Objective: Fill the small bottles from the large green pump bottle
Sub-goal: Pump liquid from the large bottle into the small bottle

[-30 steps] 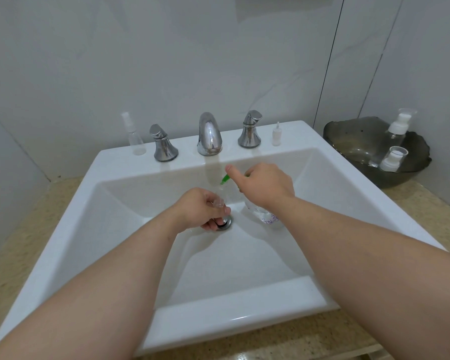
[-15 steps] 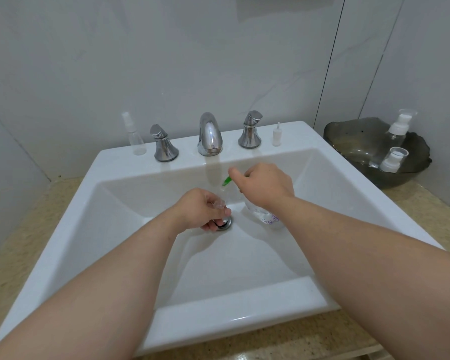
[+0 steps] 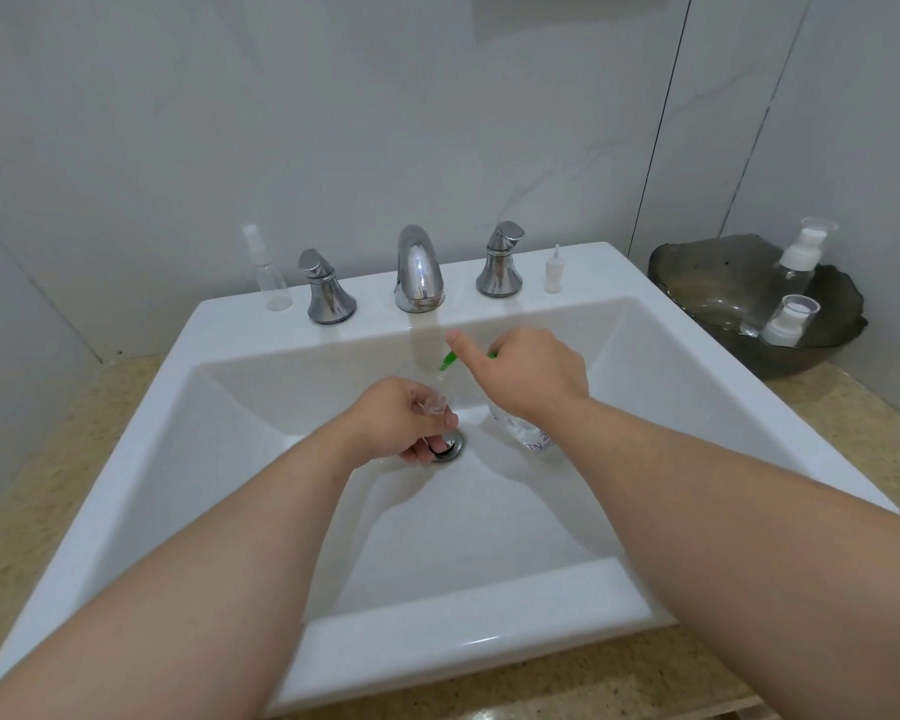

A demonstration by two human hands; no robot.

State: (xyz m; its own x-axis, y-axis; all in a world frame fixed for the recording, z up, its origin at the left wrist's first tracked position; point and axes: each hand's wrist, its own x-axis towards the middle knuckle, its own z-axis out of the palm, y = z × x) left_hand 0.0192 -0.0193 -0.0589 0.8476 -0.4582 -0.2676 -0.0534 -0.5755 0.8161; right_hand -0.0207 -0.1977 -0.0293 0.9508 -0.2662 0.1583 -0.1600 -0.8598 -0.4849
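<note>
While both forearms reach in from the bottom edge, the white sink (image 3: 489, 662) fills most of the view. It is set into a beige speckled table (image 3: 48, 433) under a grey tiled wall (image 3: 333, 122). On the table, at the right of the sink, stands a dark glass bowl (image 3: 697, 283). Inside it lean a tall pump bottle (image 3: 801, 257) and, in front of it, a short pump bottle (image 3: 788, 322), both clear with white tops. On the back ledge of the sink the chrome faucet (image 3: 418, 272) stands in the middle, between the left handle (image 3: 328, 293) and the right handle (image 3: 501, 262).

Inside the basin the right hand (image 3: 531, 371) grips the large pump bottle (image 3: 526, 433) near its top. The fingers are curled round it and the index finger is stretched out over the green nozzle (image 3: 448, 360); whether it presses the pump cannot be told. The bottle body shows below the hand, tilted, with purple writing on it. The left hand (image 3: 401, 423) is just beside, over the drain (image 3: 453, 446), and its thumb and curled fingers pinch a small clear bottle (image 3: 434, 405). The mouth of this bottle is under the tip of the green nozzle, close to it.

Two smaller containers stand upright on the ledge: a clear spray bottle (image 3: 270, 272) left of the left handle, and a tiny white dropper bottle (image 3: 554, 272) right of the right handle.
</note>
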